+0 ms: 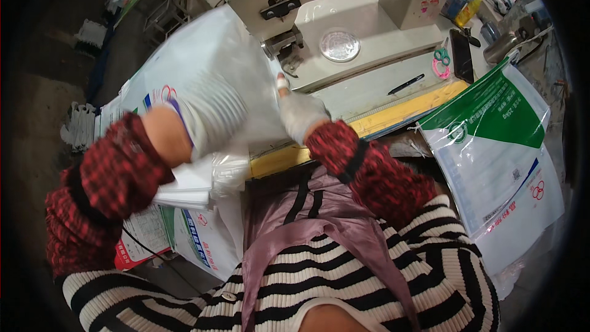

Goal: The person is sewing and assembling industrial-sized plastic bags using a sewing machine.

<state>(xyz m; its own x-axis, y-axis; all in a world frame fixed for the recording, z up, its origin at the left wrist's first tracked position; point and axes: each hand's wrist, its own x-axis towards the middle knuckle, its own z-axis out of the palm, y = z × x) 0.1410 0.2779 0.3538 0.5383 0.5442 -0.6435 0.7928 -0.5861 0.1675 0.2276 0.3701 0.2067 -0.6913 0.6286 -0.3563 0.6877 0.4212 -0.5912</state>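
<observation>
A white sack, blurred by motion, stands at the left of a cream sewing machine, its right edge beside the presser foot. My left hand, in a white ribbed glove, lies against the sack's near side; its fingers are smeared and partly hidden. Close to the needle area, my right hand grips the sack's edge. It wears a pale glove, with one fingertip showing and a white wrap around that finger.
Green-and-white printed sacks hang over the table's right side. Scissors, a black pen and a phone lie on the tabletop. A yellow strip runs along the front edge. More sacks are stacked at lower left.
</observation>
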